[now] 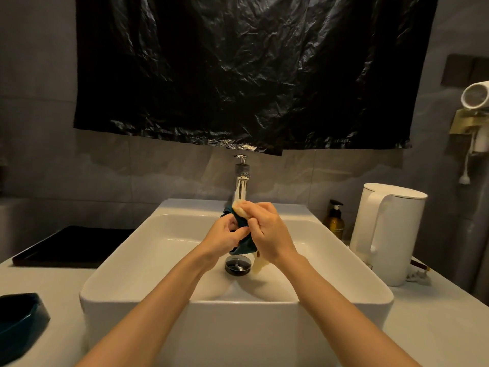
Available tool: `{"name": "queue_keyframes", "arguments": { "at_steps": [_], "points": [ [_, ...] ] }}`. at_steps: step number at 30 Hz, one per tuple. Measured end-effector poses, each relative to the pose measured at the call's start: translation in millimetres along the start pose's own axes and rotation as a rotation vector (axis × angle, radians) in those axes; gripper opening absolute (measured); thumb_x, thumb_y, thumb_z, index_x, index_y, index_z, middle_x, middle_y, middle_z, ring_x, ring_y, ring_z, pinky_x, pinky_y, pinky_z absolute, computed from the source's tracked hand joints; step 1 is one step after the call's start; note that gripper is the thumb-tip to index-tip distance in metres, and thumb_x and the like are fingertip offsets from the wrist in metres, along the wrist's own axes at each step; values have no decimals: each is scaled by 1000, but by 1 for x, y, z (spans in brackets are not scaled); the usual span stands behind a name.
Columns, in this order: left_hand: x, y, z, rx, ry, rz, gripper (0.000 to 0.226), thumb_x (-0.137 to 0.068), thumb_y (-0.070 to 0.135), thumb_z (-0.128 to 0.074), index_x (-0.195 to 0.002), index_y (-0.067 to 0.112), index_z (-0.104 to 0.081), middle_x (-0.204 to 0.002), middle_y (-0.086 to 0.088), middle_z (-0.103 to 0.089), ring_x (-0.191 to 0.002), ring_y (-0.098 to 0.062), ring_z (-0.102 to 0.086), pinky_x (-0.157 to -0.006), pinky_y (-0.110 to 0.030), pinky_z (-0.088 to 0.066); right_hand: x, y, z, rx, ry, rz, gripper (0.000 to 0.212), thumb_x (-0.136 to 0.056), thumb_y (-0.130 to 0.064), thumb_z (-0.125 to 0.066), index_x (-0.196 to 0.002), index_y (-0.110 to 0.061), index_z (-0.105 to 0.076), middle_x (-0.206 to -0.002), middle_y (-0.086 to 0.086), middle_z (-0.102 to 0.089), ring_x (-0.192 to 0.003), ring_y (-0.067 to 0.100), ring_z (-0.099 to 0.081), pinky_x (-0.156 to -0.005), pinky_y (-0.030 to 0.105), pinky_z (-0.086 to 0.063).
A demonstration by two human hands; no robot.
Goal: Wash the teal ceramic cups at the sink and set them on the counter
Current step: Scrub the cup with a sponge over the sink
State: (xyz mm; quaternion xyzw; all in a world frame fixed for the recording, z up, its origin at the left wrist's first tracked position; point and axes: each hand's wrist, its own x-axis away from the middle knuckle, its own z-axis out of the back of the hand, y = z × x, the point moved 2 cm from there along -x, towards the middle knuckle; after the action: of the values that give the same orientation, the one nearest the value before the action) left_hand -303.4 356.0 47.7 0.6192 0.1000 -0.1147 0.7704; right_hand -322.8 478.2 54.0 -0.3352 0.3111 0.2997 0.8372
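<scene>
**A:** While the teal cup (pixel 244 246) is over the sink (pixel 238 313), what holds it?

**B:** The left hand (pixel 225 234), fingers curled round its side, just in front of the faucet (pixel 240 186) and above the drain (pixel 237 264).

**A:** And the right hand (pixel 270 234)?

**B:** It pinches a yellow sponge (pixel 239 207) against the cup's rim. Part of the sponge hangs below that hand.

**A:** Any other cup?

**B:** A second teal cup (pixel 18 321) sits on the desk (pixel 436 327) at the near left, well apart from the sink. A white kettle (pixel 383 234) stands on the right.

A bathroom: white basin (pixel 158 234), chrome tap (pixel 240 186), wall-mounted hairdryer (pixel 476 95).
</scene>
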Motion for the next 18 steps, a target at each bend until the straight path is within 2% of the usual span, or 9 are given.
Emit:
{"name": "queue_keyframes", "arguments": {
  "at_steps": [4,6,10,15,18],
  "points": [
    [3,3,0,-8,-20,-49,27,-93,13,-56,-119,17,-53,-103,0,-66,-96,-12,-64,-70,-15,-52,0,1,1,71,-20,101,52,-88,-30,-23,-126,-27,-59,-127,-8,-59,-122,10,-39,-94,30,-44],
    [4,2,0,-33,-34,-51,25,-93,15,-57,-118,16,-54,-105,-3,-66,-94,-11,-63,-67,-14,-51,-3,3,-1,94,-21,59,52,-89,-32,-22,-126,-31,-58,-126,-12,-59,-118,7,-39,-95,33,-44],
    [5,0,-4,-73,-60,-4,18,-93,18,-57,-110,14,-54,-108,-6,-65,-91,-11,-62,-63,-15,-48,-5,7,-1,54,-26,-69,38,-97,-24,-31,-123,-31,-58,-120,-9,-60,-112,5,-42,-91,36,-48],
    [7,5,-1,-7,-49,-77,29,-94,12,-55,-122,17,-51,-104,2,-64,-93,-5,-61,-69,-12,-51,-2,5,-1,66,-54,92,58,-86,-35,-18,-126,-28,-59,-136,-12,-52,-124,7,-36,-97,20,-36],
    [9,7,-3,-5,-87,-106,20,-93,10,-55,-114,12,-54,-101,0,-65,-92,-8,-63,-67,-11,-50,-7,6,-4,-113,-26,8,45,-93,-32,-25,-119,-29,-61,-129,-16,-53,-122,4,-41,-99,17,-32]
  ]
}}
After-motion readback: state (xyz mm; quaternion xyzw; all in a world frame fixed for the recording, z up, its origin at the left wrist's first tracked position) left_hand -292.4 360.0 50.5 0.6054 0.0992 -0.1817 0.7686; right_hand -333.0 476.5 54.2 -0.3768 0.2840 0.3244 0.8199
